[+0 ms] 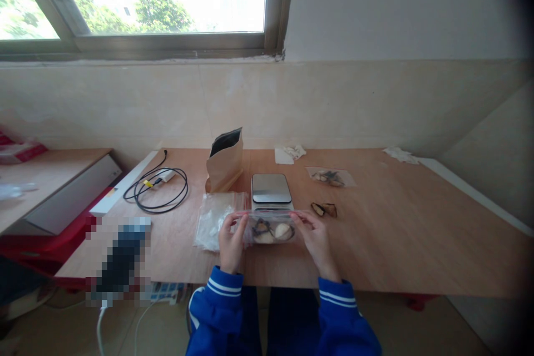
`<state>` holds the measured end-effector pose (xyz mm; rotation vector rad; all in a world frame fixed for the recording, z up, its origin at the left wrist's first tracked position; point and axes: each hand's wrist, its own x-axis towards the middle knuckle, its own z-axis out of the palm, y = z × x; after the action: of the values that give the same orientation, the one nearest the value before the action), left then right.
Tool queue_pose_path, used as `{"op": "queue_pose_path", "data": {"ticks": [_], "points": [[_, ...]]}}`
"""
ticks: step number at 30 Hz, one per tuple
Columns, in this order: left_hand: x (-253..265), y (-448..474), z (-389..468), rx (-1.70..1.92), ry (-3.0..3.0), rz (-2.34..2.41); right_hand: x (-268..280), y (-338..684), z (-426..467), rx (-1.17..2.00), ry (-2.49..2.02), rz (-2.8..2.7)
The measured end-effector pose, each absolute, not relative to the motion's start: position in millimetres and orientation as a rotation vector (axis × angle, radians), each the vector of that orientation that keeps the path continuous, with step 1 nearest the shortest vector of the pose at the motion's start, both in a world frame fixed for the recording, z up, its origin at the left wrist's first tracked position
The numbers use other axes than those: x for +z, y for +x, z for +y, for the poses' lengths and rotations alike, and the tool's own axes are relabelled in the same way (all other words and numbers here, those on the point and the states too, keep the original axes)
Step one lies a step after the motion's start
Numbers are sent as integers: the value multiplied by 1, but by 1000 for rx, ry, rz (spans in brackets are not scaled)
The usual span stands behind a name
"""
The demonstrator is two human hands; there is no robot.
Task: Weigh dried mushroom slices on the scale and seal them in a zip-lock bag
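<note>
Between my two hands I hold a clear zip bag (271,232) with pale, dark-edged dried slices inside. My left hand (232,239) pinches the bag's top left corner, and my right hand (312,236) pinches its top right corner. The bag hangs in front of a kitchen scale (271,188) with a silver plate, hiding its front. Left of the scale lies a stack of clear plastic bags (211,217), partly behind my left hand. Two or so loose dried slices (324,209) lie beyond my right hand.
A brown stand-up pouch (226,162) stands open behind the plastic bags. Another filled zip bag (331,177) lies at the back right. A coiled black cable (156,192) and a blurred-out phone-like object (123,258) are at left. Crumpled tissue (295,152) lies near the wall.
</note>
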<state>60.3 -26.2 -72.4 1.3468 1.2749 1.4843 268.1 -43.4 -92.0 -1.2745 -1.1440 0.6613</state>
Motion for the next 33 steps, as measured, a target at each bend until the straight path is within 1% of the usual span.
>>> {"op": "queue_pose_path", "data": {"ticks": [4,11,14,20,30,33], "points": [[-73,59,-25,1486,1363,1291,-96,268,-43,712,-1275,-1115],[-76,63,-23,1370,1126,984,-88,262,-48,1042,-1149,-1015],[-73,67,-25,1364,1091,963,-81,258,-49,1112,-1113,-1055],[-74,66,-26,1369,1109,1017,-85,255,-46,1070,-1167,-1005],[-76,66,-26,1368,1220,1100,-98,258,-43,886,-1203,-1047],[-79,66,-26,1385,1226,1105,-98,256,-42,876,-1208,-1027]]}}
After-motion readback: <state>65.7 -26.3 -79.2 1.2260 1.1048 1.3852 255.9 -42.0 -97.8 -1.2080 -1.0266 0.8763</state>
